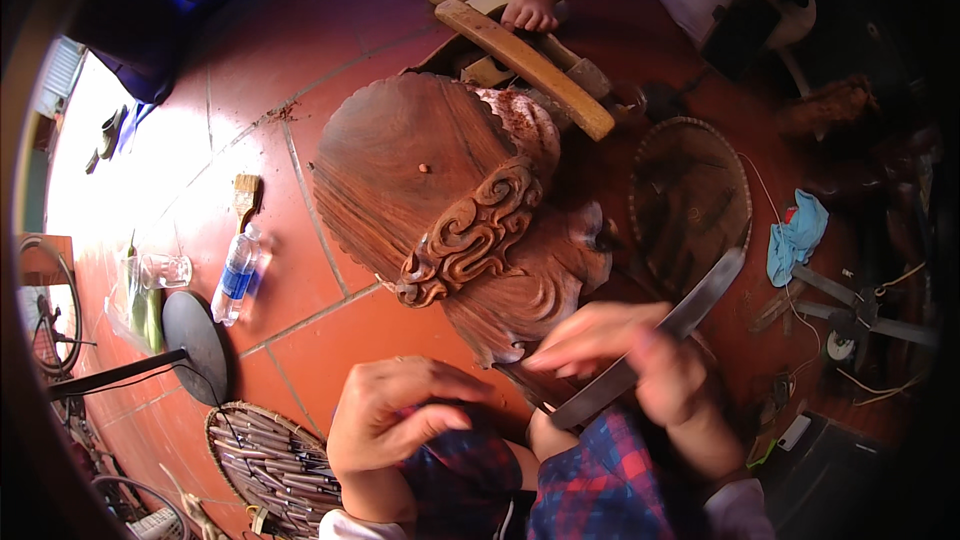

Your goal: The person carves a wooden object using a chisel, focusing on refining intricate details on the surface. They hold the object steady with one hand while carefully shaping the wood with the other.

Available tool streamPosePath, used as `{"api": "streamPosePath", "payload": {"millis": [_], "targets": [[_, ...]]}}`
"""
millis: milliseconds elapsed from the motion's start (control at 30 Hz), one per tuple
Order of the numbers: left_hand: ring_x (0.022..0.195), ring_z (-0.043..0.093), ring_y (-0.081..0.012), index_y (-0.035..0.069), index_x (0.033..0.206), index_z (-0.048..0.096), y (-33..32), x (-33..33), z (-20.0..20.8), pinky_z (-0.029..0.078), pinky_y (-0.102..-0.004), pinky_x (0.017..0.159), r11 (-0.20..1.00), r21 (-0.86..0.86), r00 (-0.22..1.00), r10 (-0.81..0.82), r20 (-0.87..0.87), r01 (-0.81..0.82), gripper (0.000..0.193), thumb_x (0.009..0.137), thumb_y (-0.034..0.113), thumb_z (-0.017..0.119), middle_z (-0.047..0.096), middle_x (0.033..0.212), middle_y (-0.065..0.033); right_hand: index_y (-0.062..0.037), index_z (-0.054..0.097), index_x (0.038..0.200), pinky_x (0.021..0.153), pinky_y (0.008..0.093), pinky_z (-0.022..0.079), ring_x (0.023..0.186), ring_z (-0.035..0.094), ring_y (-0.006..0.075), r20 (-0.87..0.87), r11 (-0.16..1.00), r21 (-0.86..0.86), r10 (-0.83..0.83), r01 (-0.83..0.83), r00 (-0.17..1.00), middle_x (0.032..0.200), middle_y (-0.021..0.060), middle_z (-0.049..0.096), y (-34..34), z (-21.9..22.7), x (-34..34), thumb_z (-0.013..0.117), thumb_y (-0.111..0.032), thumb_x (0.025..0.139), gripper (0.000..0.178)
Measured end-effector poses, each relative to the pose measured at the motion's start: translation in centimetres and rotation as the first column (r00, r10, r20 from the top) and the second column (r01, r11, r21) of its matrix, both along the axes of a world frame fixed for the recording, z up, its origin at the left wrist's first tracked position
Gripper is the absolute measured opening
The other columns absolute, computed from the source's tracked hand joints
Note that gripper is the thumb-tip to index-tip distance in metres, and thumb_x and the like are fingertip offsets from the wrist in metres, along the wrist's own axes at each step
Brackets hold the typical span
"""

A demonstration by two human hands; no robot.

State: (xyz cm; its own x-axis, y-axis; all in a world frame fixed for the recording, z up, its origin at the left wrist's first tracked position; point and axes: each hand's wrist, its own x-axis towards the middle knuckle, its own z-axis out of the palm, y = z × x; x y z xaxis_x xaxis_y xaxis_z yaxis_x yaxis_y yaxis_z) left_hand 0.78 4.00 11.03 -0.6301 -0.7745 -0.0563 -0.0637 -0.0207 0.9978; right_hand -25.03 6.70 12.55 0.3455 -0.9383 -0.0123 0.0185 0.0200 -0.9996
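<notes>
A carved piece of reddish-brown wood (400,155) lies on the floor before me, with a smooth rounded top and a band of scrollwork (470,230) along its near edge. Wavy carving (540,285) continues below the band. My right hand (660,365) grips a long flat grey file (690,305), which slants up to the right beside the wood. Motion blurs that hand slightly. Just short of the carving, my left hand (400,415) hovers over my plaid-covered lap, thumb apart from bent fingers, with nothing visible in it.
A basket of several chisels (275,465) sits at the lower left, near a round black lamp base (195,345). Beyond are a plastic bottle (238,275) and a brush (246,200). At right are a round basket (690,130) and blue cloth (797,238). Another person's foot (530,5) rests by a wooden bar (525,68).
</notes>
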Motion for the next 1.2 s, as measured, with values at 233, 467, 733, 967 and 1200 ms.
{"api": "streamPosePath", "payload": {"millis": [233, 467, 733, 967, 1200], "targets": [[0.087, 0.066, -0.0244, -0.004, 0.075, 0.063, 0.2, -4.1, -2.5, 0.051, -0.0337, 0.081, 0.74, -0.348, 0.795, 0.606, -0.026, -0.576, 0.032, 0.096, 0.018, 0.055, 0.069, 0.094, -0.018, -0.0015, 0.06, 0.104, 0.056, 0.0192, 0.047, 0.056, 0.055, 0.0073, 0.365, 0.765, 0.256, -0.642, 0.591, 0.674, 0.099, 0.0166, 0.067, 1.5, -2.2, -18.7, 0.045, -0.031, 0.101, 0.033], [0.145, 0.016, -0.0355, 0.005, 0.14, 0.044, -1.9, -5.6, -8.1, 0.009, -0.0514, 0.116, 0.584, -0.628, 0.693, 0.715, 0.097, -0.515, 0.05, 0.099, 0.034, 0.046, 0.028, 0.154, -0.0168, -0.0024, 0.066, 0.092, 0.055, 0.0199, 0.046, 0.062, 0.058, 0.0079, -0.58, 0.6, 0.326, -0.483, 0.73, 0.656, 0.082, 0.008, 0.071, 6.3, -9.2, -27.8, 0.072, -0.014, 0.083, 0.015], [0.145, 0.011, -0.0387, 0.01, 0.14, 0.047, -2.2, -6.2, -8.5, 0.007, -0.0531, 0.116, 0.503, -0.784, 0.658, 0.735, 0.166, -0.363, 0.048, 0.099, 0.037, 0.044, 0.026, 0.155, -0.0146, -0.007, 0.056, 0.074, 0.043, 0.022, 0.045, 0.049, 0.054, 0.0092, -0.746, 0.312, 0.517, -0.293, 0.797, 0.598, 0.062, -0.0002, 0.058, 7.9, -18.7, -29.5, 0.079, -0.01, 0.079, 0.023], [0.146, 0.008, -0.0394, 0.009, 0.137, 0.051, -2.2, -5.4, -9.0, 0.01, -0.0521, 0.116, 0.536, -0.737, 0.688, 0.713, 0.135, -0.411, 0.043, 0.094, 0.019, 0.052, 0.023, 0.156, -0.0158, 0.0022, 0.07, 0.08, 0.06, 0.0362, 0.055, 0.054, 0.068, 0.0203, -0.972, 0.629, 0.228, 0.098, 0.744, 0.215, 0.066, 0.0116, 0.069, 5.1, -18.1, -26.3, 0.084, -0.027, 0.07, 0.034], [0.145, 0.006, -0.0419, 0.013, 0.139, 0.047, -2.4, -5.8, -7.8, 0.008, -0.0529, 0.116, 0.561, -0.734, 0.691, 0.701, 0.175, -0.382, 0.045, 0.097, 0.029, 0.05, 0.02, 0.157, -0.0163, 0.0034, 0.067, 0.073, 0.038, 0.0304, 0.039, 0.042, 0.055, 0.0129, -0.87, 0.55, 0.457, 0.112, 0.699, 0.48, 0.056, 0.0077, 0.062, 5.6, -22.3, -27.0, 0.083, -0.015, 0.072, 0.024]]}}
